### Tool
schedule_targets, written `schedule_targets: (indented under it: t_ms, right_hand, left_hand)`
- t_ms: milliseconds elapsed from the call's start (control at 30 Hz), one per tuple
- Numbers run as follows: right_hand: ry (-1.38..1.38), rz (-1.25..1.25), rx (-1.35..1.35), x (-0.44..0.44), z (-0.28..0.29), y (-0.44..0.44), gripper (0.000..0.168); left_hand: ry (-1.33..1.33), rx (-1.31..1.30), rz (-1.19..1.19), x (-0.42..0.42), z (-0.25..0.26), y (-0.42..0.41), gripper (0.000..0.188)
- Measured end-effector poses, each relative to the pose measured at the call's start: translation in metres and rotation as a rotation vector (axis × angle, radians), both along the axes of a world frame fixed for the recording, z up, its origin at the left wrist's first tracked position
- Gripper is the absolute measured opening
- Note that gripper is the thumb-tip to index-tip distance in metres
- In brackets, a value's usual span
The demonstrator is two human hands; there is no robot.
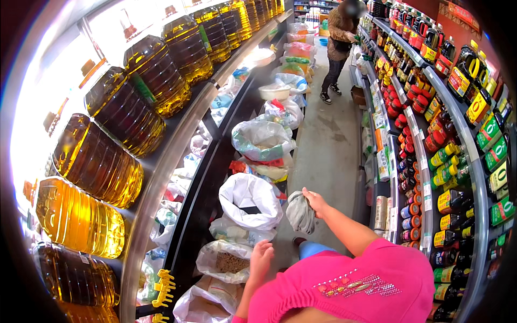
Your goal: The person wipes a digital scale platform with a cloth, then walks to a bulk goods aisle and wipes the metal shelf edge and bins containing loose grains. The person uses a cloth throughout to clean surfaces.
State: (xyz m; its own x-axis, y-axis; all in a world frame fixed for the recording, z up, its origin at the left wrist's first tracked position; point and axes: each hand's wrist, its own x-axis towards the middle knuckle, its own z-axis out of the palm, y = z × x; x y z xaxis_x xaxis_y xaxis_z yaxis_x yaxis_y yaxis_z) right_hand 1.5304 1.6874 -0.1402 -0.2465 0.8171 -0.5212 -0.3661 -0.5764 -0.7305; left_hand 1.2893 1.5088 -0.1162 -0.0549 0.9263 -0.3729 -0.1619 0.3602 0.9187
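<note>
My right hand (316, 202) grips a crumpled grey cloth (300, 212) over the aisle floor. Nothing shows in my left hand (261, 258), held low with its fingers slightly bent. That hand is nearest an open white bag (205, 269) of brown grain-like goods. Just beyond it stands a white sack (250, 198) with a rolled-down rim and a dark spot inside. Farther along is another open plastic sack (264, 139) with pale contents. By my left forearm sits a further open white sack (202, 305).
On the left, large plastic bottles of cooking oil (157, 72) line a shelf with a clear edge. Yellow plastic hooks (163, 288) stick out below it. Sauce bottles and jars (434, 135) fill the right shelves. A person (341, 40) stands farther down the aisle floor (323, 133).
</note>
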Motion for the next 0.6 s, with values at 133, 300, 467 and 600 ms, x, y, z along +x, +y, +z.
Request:
schedule_targets:
  t_ms: [133,300,467,600]
  right_hand:
    - [0.046,-0.121,-0.01,0.007,0.006,0.016,0.042]
    - [0.194,-0.185,-0.014,0.013,-0.006,0.045,0.034]
    - [0.033,-0.134,0.059,0.014,-0.02,0.056,0.026]
    - [0.06,-0.085,0.041,0.024,-0.029,0.061,0.023]
  left_hand:
    - [0.011,0.03,0.038,0.002,0.013,0.007,0.037]
    - [0.038,0.014,-0.01,0.017,0.012,0.02,0.037]
    - [0.087,-0.022,-0.028,0.027,0.012,0.033,0.038]
    - [0.113,-0.005,-0.019,0.036,0.013,0.042,0.037]
